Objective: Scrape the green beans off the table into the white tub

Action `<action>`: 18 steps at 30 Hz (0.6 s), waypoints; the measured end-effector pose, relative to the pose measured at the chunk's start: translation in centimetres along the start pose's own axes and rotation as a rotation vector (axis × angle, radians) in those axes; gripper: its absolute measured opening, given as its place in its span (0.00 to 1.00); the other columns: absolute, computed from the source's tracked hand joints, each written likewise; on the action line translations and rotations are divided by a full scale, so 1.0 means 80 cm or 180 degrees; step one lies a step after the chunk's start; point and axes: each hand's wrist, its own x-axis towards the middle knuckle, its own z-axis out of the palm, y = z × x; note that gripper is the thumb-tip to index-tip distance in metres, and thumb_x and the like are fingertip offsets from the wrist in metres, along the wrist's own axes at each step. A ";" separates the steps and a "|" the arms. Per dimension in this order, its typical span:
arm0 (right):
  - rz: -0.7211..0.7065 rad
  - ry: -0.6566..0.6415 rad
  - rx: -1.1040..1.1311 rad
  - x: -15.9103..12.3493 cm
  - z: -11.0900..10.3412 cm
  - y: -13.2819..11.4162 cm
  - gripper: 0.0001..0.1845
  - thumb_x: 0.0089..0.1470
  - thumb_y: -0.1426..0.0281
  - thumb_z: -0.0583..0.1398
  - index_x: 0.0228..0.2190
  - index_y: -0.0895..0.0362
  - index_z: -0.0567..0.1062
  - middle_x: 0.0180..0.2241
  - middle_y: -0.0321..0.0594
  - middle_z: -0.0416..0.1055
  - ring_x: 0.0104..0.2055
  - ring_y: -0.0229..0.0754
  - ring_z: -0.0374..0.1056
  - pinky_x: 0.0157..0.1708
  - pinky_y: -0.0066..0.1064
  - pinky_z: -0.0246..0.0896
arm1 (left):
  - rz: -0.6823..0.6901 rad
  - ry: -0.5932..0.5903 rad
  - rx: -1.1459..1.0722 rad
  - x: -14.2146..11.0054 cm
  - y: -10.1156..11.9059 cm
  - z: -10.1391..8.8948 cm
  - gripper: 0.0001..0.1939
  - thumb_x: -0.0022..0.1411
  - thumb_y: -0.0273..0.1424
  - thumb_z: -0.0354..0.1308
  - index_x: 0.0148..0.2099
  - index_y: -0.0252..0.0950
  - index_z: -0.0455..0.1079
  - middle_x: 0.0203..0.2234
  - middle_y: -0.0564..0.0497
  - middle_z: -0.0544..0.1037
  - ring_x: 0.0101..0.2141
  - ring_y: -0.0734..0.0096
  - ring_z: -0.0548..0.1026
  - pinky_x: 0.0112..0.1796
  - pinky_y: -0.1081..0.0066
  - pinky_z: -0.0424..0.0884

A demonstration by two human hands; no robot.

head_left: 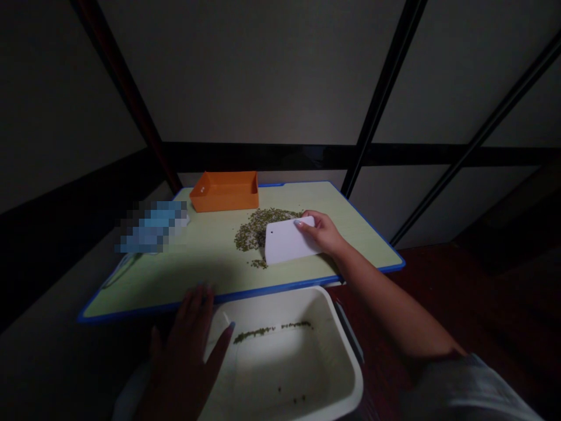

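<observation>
My right hand [323,233] grips a flat white scraper [287,242] with a small hole near one corner, thumb on its upper face. The scraper is tilted over the table beside a spread of small green beans [252,231], covering part of them. Below the table's front edge is a white plastic basin [357,374], with a line of beans along its far side and a few loose ones nearer me. My left hand [188,345] is at the basin's left side, thumb over the rim and fingers apart, holding nothing. It is dark and slightly blurred.
The pale green table [175,286] has a raised-looking blue edge. An orange open box [225,202] stands at its back left. A pixelated bluish object [153,228] lies at the left, with a cord-like strip. Dark-framed panels [263,70] rise directly behind the table.
</observation>
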 end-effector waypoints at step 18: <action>0.0039 -0.0113 0.0058 -0.001 0.000 0.002 0.24 0.38 0.51 0.67 0.22 0.55 0.64 0.18 0.28 0.59 0.19 0.32 0.53 0.19 0.25 0.47 | -0.0026 0.0022 0.0025 0.001 0.003 -0.001 0.34 0.63 0.47 0.34 0.67 0.41 0.49 0.68 0.49 0.51 0.67 0.59 0.47 0.61 0.36 0.42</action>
